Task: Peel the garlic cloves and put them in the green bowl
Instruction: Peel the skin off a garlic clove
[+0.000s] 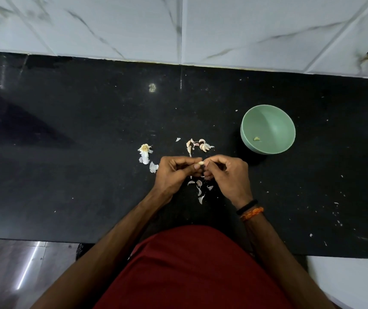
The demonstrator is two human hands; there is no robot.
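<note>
Two hands peel a garlic clove over a black counter, a green bowl nearby.

The left hand (174, 172) and right hand (225, 172) meet fingertip to fingertip, both pinching one garlic clove (200, 163). It looks small, light and firm, with papery skin best nipped at its tip. The green bowl (267, 129) sits beyond the right hand.

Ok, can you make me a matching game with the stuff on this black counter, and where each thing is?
Things:
1. green bowl
2. garlic clove being peeled
3. pile of unpeeled cloves
4. garlic root stub

Places:
A. pinched between the left hand and right hand
B. left of the hands, among papery skins
C. right of the hands, one peeled clove inside
D. just beyond the fingertips

Pairs: 1-C, 2-A, 3-D, 4-B
</note>
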